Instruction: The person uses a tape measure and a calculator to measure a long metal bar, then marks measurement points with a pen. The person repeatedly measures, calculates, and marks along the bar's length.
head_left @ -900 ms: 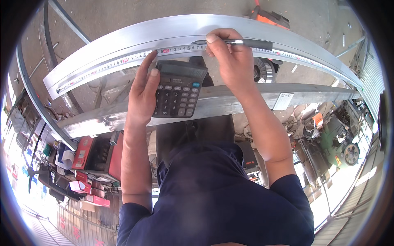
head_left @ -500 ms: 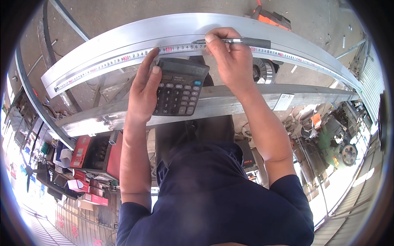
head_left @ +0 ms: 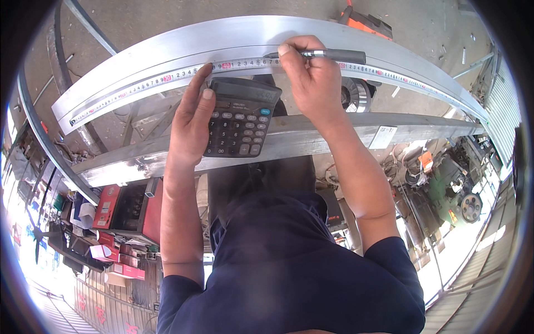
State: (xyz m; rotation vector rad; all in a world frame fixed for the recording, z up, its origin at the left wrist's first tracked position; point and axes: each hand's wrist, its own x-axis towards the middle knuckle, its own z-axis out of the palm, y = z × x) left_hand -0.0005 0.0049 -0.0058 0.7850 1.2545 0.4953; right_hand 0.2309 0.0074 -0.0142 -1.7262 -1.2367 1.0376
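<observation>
left hand, half closed, holds the calculator; right hand pinches the pen. tape is laid along metal; no pen mark shows.

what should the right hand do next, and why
Probably make a small mark on the pale metal bar with the pen: the right hand holds it with its tip by the tape measure, while the left hand holds the calculator.
</observation>
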